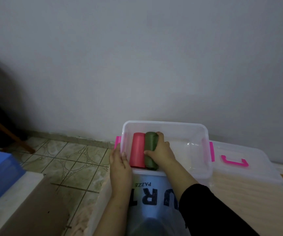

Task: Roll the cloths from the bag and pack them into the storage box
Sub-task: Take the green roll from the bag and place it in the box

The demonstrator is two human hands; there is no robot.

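Both hands work at the box: the left hand (120, 163) rests flat against its near-left corner, steadying it, while the right hand (161, 150) curls round a green roll (150, 147), seating it. Packing is under way; next comes release, then another cloth from the bag (152, 193). Inside the box (197, 150), a pink roll (137, 150) lies touching the green one; its right side is bare.

right arm: black sleeve (203, 201) | left arm: bare forearm | hands: bare, no gloves
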